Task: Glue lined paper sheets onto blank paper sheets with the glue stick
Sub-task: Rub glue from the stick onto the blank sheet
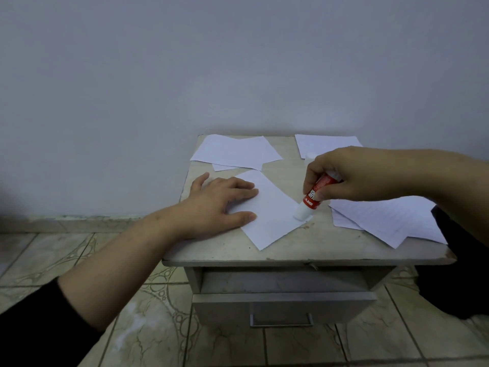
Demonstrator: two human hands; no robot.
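Left hand (pixel 225 201), fingers spread, presses a blank sheet (pixel 267 210) flat; right hand (pixel 341 178) pinches the glue stick (pixel 315 197) (tip on the sheet's right corner).

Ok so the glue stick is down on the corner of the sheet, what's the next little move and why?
Probably drag the glue stick along the blank sheet toward the left hand. Its tip sits at the sheet's right corner, and the left hand lies flat on the other side, pinning it.
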